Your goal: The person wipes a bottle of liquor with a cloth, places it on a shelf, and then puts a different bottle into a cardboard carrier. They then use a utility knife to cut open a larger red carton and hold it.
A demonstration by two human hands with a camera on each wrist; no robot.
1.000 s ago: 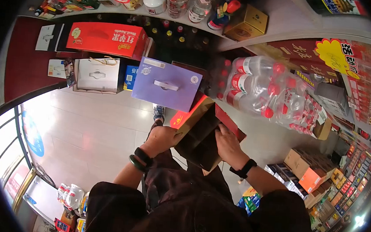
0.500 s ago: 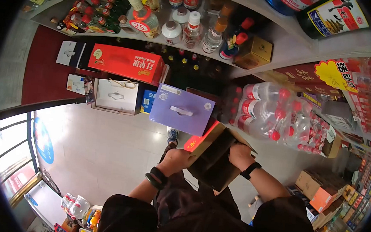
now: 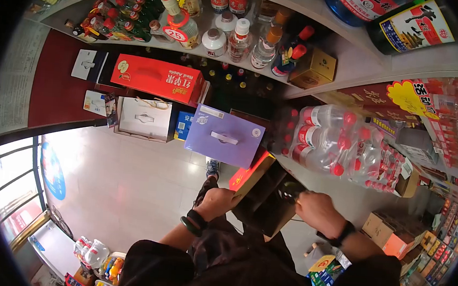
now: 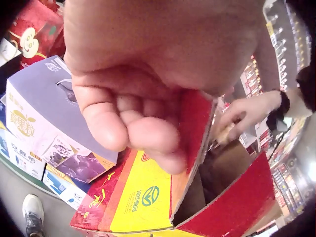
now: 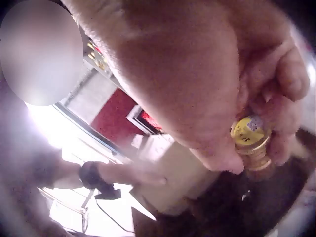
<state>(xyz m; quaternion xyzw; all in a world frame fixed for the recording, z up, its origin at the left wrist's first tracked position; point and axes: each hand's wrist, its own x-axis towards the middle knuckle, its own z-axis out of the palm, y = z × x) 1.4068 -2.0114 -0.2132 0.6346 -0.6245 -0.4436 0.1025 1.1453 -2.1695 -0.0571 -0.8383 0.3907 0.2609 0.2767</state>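
Observation:
An open-topped carton, red and yellow outside [image 4: 143, 197] and dark inside [image 3: 259, 199], stands tilted before the person. The left hand [image 3: 218, 202] grips its left edge; in the left wrist view that hand's [image 4: 133, 98] fingers curl over the red flap. At the carton's right side the right hand [image 3: 320, 212] holds a dark glass bottle [image 3: 291, 191] by its neck, the body partly inside the carton. In the right wrist view the bottle's gold and yellow cap [image 5: 249, 131] lies between the thumb and fingers of the right hand [image 5: 197, 84].
A purple box [image 3: 227, 135] touches the carton's far side. To the right are shrink-wrapped clear bottles [image 3: 321, 134]. A red apple box [image 3: 156, 77] and a white box [image 3: 144, 117] stand at the left, below a shelf [image 3: 230, 62] of bottles. Tiled floor [image 3: 129, 178] lies beneath.
The right hand, earlier reaching into the carton, has come up and to the right with the bottle neck in its grip. The left hand stays on the carton; the head view has shifted.

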